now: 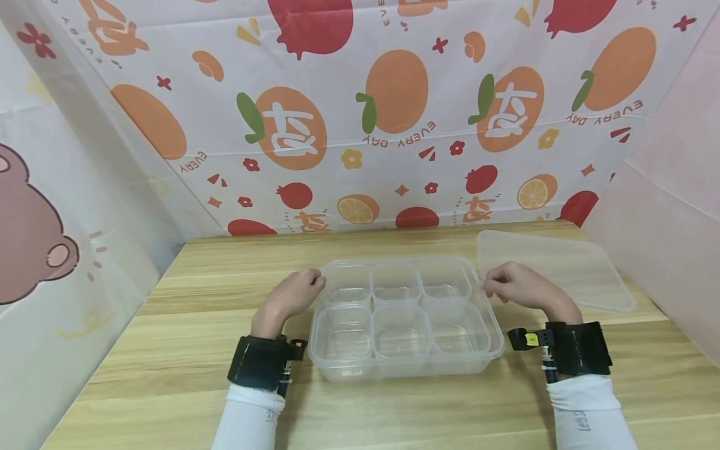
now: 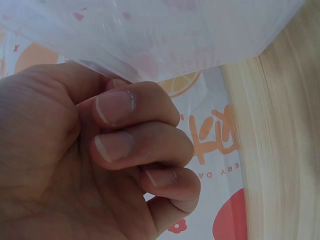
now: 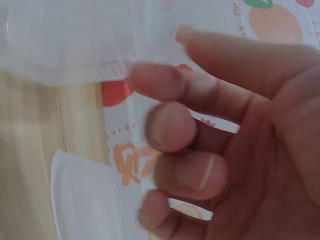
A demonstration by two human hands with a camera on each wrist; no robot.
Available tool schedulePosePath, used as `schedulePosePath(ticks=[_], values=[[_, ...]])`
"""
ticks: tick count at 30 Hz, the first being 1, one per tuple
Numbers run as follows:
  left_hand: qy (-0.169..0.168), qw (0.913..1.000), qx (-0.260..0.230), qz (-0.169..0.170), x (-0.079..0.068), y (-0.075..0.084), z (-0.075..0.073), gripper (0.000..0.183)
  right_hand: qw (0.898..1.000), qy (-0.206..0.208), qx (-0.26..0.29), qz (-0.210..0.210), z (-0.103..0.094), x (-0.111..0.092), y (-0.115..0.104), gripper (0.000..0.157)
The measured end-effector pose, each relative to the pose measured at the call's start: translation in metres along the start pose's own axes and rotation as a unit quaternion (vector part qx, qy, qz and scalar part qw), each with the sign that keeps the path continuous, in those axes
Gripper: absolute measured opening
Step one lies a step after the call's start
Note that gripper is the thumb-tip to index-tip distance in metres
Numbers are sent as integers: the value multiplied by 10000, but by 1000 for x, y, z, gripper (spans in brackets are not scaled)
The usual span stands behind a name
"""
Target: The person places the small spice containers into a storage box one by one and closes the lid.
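A clear plastic container (image 1: pixel 405 370) stands on the table, with small clear cups in two rows inside it. At its left side, my left hand (image 1: pixel 294 292) pinches the rim between thumb and index finger, the other fingers curled; in the left wrist view the container wall (image 2: pixel 165 40) lies above that hand (image 2: pixel 125 135). On the opposite side, my right hand (image 1: pixel 520 286) is close to the rim with its fingers loosely bent. Its thumb and index finger stand apart in the right wrist view, beside the container wall (image 3: pixel 75 45); whether the fingertip touches the wall, I cannot tell.
A flat translucent lid (image 1: pixel 568 275) lies on the wooden table (image 1: pixel 185 356) at the back right, behind my right hand. A fruit-printed cloth (image 1: pixel 349 112) hangs along the table's back edge. Pale cloths hang at both sides.
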State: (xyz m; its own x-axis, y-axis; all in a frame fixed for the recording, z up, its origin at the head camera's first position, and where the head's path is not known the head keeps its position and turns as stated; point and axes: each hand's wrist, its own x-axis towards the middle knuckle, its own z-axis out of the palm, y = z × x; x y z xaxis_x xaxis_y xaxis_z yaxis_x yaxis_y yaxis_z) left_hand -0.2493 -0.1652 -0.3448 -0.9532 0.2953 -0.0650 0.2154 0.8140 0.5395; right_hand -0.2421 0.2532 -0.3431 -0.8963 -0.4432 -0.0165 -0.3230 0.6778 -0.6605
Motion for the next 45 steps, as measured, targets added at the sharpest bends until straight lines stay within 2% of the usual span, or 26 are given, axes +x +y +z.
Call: schedulePosePath(ticks=[6,11,16,21,29,35,45], values=[[-40,10000,-49,-60,1,1,0,32,9928,932,-753,71,-3,-2,6,17],[-58,10000,-38,-56,2,1,0,32,9825,1242,-1360,270,-3,1,13,11],[-93,9999,-52,-76,2,-1,0,32,9795,1101,-1579,598,-1,2,22,5],[-86,9999,-97,-101,2,-2,1,32,9810,808,-1506,924,2,2,33,12],[-87,9998,-134,-108,1,-2,2,31,9753,751,-1636,1284,10,5,37,20],[-81,9997,-163,-134,1,-1,1,31,9686,762,-1916,1386,15,9,35,22],[-52,9997,-192,-146,1,-1,2,31,9626,791,-2113,1501,21,16,39,11]])
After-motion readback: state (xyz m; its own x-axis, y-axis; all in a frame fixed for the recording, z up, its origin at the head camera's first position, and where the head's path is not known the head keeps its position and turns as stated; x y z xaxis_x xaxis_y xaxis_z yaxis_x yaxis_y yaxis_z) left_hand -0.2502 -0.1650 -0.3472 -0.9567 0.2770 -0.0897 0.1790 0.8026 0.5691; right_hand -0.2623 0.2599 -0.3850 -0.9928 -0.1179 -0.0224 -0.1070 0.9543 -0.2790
